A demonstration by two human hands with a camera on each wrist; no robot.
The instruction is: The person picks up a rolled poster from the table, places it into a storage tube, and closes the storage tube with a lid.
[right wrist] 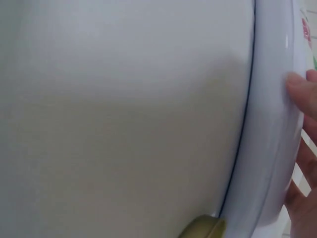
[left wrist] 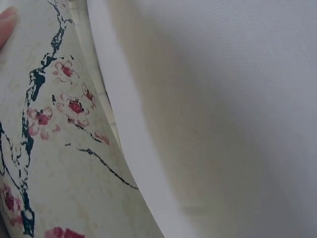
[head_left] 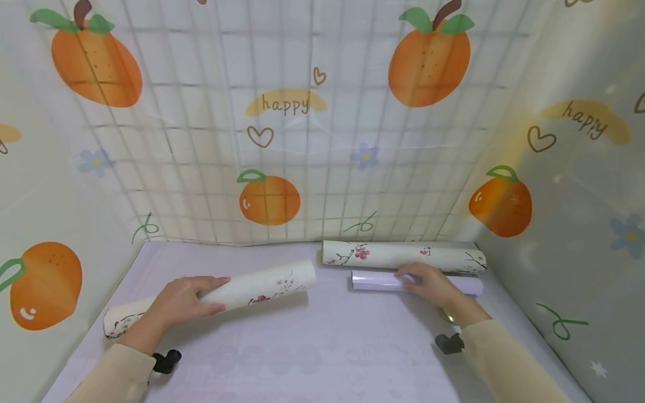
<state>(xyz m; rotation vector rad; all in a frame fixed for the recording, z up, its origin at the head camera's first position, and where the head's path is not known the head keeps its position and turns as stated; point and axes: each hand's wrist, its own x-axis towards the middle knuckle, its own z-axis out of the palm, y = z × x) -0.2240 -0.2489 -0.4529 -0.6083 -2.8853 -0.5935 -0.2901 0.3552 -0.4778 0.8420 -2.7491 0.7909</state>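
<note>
My left hand [head_left: 176,302] grips a cream paper roll [head_left: 272,285] printed with plum blossom around its middle. The roll slants, its right end raised off the table; blossoms and a dark branch on this roll [left wrist: 64,114] fill the left side of the left wrist view. Over on the right, my right hand [head_left: 430,285] holds a thin glossy pale purple roll [head_left: 378,281], thumb on the near side and fingers over the far side. In the right wrist view, this purple roll [right wrist: 272,124] lies along the table surface, with the hand [right wrist: 304,148] at the edge.
A second floral roll [head_left: 388,254] lies at the back, just behind the purple one. A shiny yellowish-green round object [right wrist: 205,228], partly hidden, sits by my right wrist. The pale table [head_left: 302,358] meets patterned curtains [head_left: 282,145] at the back and sides.
</note>
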